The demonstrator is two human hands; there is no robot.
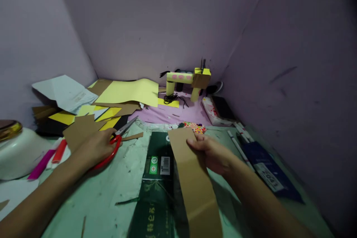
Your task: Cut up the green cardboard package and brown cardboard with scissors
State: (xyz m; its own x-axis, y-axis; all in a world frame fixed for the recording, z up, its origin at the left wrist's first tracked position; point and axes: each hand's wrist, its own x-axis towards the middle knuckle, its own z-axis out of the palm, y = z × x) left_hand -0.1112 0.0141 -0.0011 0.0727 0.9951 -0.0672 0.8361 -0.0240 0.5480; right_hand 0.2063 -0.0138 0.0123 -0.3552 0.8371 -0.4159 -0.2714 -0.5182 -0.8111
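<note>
My right hand (212,152) pinches the upper end of a long brown cardboard strip (195,186), thumb on its face. The strip slants down toward me, its near end running out at the bottom edge. My left hand (97,147) is closed round the red handles of a pair of scissors (118,137), whose blades point up and right. Between the hands, a flat dark green printed carton piece (156,193) lies on the table, partly covered by the strip. A thin cardboard scrap (134,137) lies beside the scissors.
A yellow paper-and-cardboard animal figure (181,79) stands at the back near black cord (172,99). Yellow paper (134,91) and cardboard pieces pile up at the back left. A white rounded object (19,152) stands left. A blue packet (270,171) and a phone (222,107) lie right.
</note>
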